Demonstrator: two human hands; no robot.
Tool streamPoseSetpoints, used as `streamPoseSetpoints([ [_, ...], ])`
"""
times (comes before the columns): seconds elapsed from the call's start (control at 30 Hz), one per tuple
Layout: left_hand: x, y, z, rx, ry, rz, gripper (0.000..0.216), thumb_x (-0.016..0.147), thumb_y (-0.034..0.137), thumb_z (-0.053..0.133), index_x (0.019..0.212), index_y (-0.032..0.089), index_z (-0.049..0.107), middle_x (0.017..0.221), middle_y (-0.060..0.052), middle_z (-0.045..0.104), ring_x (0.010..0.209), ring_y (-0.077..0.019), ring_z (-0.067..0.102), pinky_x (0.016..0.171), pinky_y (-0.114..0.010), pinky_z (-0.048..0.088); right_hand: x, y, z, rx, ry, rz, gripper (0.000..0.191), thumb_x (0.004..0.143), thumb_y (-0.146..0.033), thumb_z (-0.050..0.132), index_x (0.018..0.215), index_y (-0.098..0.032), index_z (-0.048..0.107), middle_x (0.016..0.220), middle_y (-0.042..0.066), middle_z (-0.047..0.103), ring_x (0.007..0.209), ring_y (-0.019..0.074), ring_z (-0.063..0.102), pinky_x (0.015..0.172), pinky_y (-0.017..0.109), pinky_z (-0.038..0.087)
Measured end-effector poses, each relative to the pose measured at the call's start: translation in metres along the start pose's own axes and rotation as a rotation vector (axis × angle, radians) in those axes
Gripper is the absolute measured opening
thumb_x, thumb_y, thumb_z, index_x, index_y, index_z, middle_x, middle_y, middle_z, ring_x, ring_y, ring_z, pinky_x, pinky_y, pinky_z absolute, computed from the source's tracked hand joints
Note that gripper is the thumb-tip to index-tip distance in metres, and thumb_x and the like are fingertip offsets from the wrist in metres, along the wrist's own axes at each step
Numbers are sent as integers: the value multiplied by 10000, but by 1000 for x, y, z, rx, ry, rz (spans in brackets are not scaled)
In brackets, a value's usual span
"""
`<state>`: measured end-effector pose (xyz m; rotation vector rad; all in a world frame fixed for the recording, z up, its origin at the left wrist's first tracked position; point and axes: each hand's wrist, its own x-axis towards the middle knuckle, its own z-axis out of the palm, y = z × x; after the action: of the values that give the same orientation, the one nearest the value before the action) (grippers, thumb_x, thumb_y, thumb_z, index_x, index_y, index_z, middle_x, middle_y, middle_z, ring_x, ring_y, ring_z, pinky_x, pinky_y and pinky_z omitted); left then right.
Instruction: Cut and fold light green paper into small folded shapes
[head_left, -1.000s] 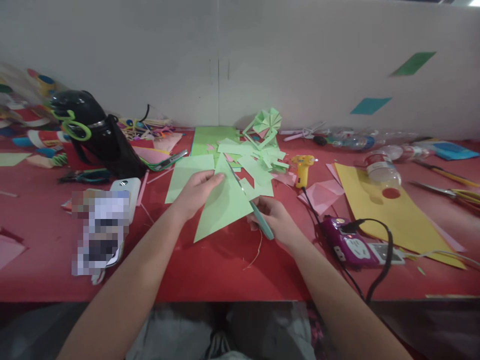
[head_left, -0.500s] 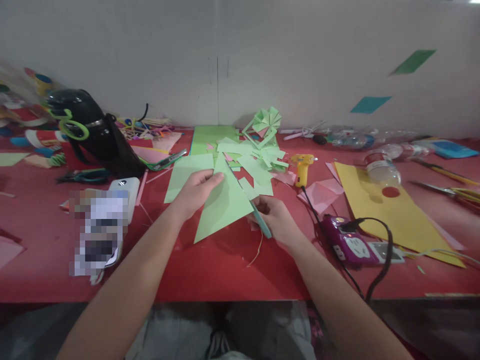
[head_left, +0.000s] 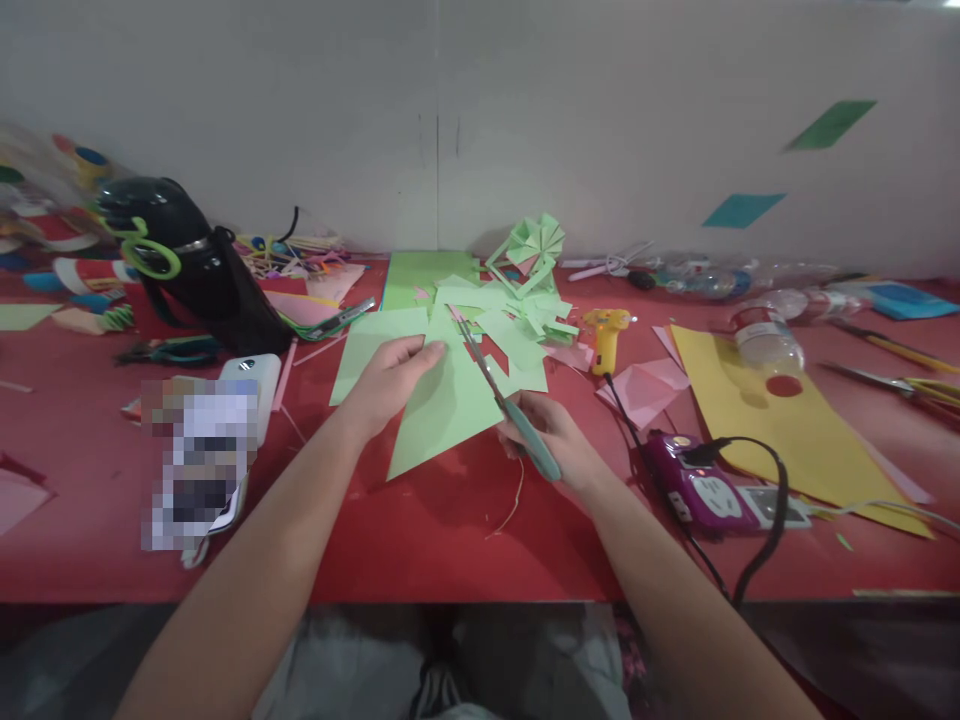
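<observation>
My left hand (head_left: 394, 385) pinches a light green sheet of paper (head_left: 446, 410) between thumb and fingers, tilted above the red table. In my right hand (head_left: 551, 430) is a pair of scissors (head_left: 529, 437) with teal handles, my fingers wrapped round the grips. The blades lie along the right edge of the held sheet and point away from me. Behind it are another green sheet (head_left: 379, 340), several green offcuts (head_left: 517, 345) and a folded green paper rosette (head_left: 536, 243).
A yellow glue gun (head_left: 604, 340) and a purple power strip (head_left: 701, 490) with cables lie right, near yellow paper (head_left: 787, 430) and a plastic bottle (head_left: 765, 345). On the left are a black bottle-like holder (head_left: 191, 260), pliers (head_left: 169, 350) and a phone (head_left: 259, 385).
The scissors have turned in my right hand, so more of the blades and handle shows over the sheet's right edge. My left hand keeps its hold and barely moves.
</observation>
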<state>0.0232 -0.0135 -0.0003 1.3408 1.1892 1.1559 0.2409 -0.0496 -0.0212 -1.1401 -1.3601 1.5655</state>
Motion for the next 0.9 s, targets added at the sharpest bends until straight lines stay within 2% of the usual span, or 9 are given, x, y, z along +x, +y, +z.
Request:
streamPoseSetpoints([
  [0.23, 4, -1, -7, -2, 37, 26, 360, 825, 511, 674, 711, 186, 570, 620, 15, 525, 572, -135, 493, 514, -251, 352, -2, -3, -3, -30, -60, 15, 375, 738, -452, 811, 739, -193, 540, 610, -34, 565, 534, 112, 534, 585, 278, 417],
  [0.47, 2, -3, -5, -21, -14, -4, 375, 835, 521, 669, 727, 174, 576, 644, 17, 536, 584, -129, 489, 545, -251, 363, 0, 1, -1, 31, -95, 33, 417, 717, -494, 821, 738, -191, 536, 639, -18, 598, 526, 118, 559, 562, 276, 441],
  [0.7, -5, 3, 4, -65, -164, -65, 378, 831, 537, 681, 768, 169, 624, 725, 2, 618, 635, -131, 541, 590, -250, 416, 3, 7, -1, 78, -80, 16, 406, 730, -504, 802, 764, -190, 547, 686, -18, 590, 551, 119, 587, 580, 276, 466],
  [0.9, -10, 6, 7, -71, -252, -138, 380, 849, 555, 661, 804, 178, 666, 757, -14, 673, 688, -156, 611, 641, -267, 469, 1, 2, 2, 10, -2, -1, 346, 722, -463, 765, 766, -196, 550, 641, -34, 541, 568, 111, 524, 564, 263, 431],
])
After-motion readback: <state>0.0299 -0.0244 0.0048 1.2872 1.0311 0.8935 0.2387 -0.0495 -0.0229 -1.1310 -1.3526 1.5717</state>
